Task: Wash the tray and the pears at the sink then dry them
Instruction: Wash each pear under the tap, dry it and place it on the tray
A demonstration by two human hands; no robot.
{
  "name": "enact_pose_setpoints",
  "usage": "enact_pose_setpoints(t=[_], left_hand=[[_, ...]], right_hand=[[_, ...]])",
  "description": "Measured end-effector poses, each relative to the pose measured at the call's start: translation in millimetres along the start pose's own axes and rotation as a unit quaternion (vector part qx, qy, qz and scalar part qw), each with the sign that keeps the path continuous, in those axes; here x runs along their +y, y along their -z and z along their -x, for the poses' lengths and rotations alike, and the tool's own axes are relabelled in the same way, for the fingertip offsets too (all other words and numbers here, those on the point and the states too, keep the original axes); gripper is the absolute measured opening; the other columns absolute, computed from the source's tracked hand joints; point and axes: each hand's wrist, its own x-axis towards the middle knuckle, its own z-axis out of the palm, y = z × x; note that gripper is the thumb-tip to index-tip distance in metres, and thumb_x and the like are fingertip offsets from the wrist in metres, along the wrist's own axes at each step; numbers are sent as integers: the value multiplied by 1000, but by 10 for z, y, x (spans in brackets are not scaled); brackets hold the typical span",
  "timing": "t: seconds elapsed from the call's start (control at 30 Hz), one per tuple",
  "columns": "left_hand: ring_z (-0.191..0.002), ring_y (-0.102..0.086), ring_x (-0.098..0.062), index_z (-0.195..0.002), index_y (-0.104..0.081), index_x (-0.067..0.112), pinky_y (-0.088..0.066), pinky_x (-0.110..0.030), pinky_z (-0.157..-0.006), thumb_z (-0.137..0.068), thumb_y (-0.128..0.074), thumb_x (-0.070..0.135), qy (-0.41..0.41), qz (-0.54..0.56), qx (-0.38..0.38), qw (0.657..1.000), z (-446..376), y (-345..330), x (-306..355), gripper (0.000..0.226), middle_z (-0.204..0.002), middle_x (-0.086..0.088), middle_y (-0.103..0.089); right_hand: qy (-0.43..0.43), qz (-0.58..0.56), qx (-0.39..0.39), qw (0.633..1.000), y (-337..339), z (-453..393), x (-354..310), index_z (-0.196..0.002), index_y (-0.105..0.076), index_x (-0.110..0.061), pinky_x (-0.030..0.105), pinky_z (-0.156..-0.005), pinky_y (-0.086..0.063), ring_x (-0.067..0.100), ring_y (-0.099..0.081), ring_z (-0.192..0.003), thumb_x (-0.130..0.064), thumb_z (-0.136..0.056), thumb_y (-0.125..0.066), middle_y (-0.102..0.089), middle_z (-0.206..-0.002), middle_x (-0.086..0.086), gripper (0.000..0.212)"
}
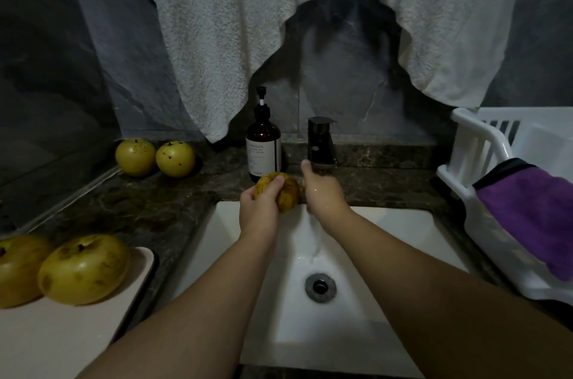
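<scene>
1. Gripping a yellow-brown pear [280, 191] over the far edge of the sink [387, 233], the left hand [259, 211] has its fingers and thumb curled round the fruit.
2. Right hand [322, 192] sits just right of that pear, under the dark faucet [321, 143]. Skin wet. Thumb points up toward the spout; whether the fingers reach the pear or how far they curl, cannot tell from this angle.
3. Water runs from the faucet past the right hand and falls into the white basin, near the drain [320, 285].
4. Pale tray [62, 338] lies on the dark counter [139, 211], near left of the sink. Two pears rest on its far part: one [83, 268] closer to the sink, the other [18, 270] cut off by the left frame edge. The two touch.
5. Two more pears at the far left of the counter, side by side against the wall: left one [135, 157], right one [175, 158].
6. Brown pump bottle [263, 143] stands upright just left of the faucet, behind the held pear.
7. White dish rack [483, 161] on the right of the sink, a purple cloth [533, 211] draped over its near rim.
8. White towel [232, 22] hangs across the far wall above the faucet.
</scene>
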Motion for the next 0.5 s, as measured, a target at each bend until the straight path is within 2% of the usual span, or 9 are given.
enact_pose_setpoints(t=[0.07,0.1,0.17,0.23,0.3,0.4,0.43,0.5], left_hand=[[-105,-64,-18,-128,-52,29,-52,-39,-88,-71,-77,60,0,1,-3,1000,-5,2,7,70,-118,1,-67],[-106,-64,-19,-131,-54,28,-53,-39,-86,-70,-76,62,1,0,-7,1000,-4,-2,11,73,-119,0,-68],[-105,-65,-21,-133,-55,28,-53,-38,-82,-66,-73,65,0,-4,-12,1000,12,-12,19,78,-118,-1,-68],[-103,-65,-20,-128,-53,29,-53,-37,-78,-66,-70,67,-2,-5,-11,1000,31,-23,29,75,-115,0,-68],[-103,-65,-21,-128,-54,28,-55,-39,-82,-67,-70,68,1,-7,-14,1000,32,-28,28,75,-115,-1,-68],[-101,-64,-21,-125,-49,29,-55,-39,-82,-77,-72,65,4,-13,-16,1000,45,-30,17,64,-113,-1,-66],[-99,-64,-20,-123,-48,31,-54,-38,-80,-82,-72,63,5,-16,-16,1000,48,-35,13,58,-112,0,-65],[-96,-64,-19,-120,-47,34,-55,-36,-76,-87,-71,60,8,-28,-23,999,60,-52,10,49,-109,1,-64]], right_hand=[[0,0,-25,1000,19,18,-25,-75,-54,-21,26,-49,-38,14,-47,-53,-40,-105,-44,-51,-66,-1,38],[-10,-2,-35,999,26,25,-36,-79,-53,-21,27,-47,-36,15,-44,-52,-36,-106,-41,-48,-67,0,34],[-80,-19,-36,996,15,46,-86,-103,-57,-16,30,-46,-33,20,-43,-57,-30,-108,-39,-49,-75,6,23],[-107,-38,-24,993,35,69,-112,-127,-50,-15,31,-47,-33,22,-44,-65,-18,-106,-43,-52,-88,13,22],[-94,-85,-21,992,87,110,-79,-129,-48,-18,30,-47,-36,20,-46,-67,-3,-102,-43,-52,-91,11,31],[-138,-192,-56,970,230,243,-21,-122,-52,-17,29,-50,-47,17,-51,-69,-1,-98,-41,-54,-87,5,31],[-151,-183,-65,969,274,267,1,-122,-53,-15,31,-54,-52,19,-55,-75,-4,-97,-43,-55,-91,6,29],[-143,-90,-73,983,354,306,25,-128,-55,-16,37,-63,-58,23,-58,-90,-10,-96,-47,-56,-103,9,33]])
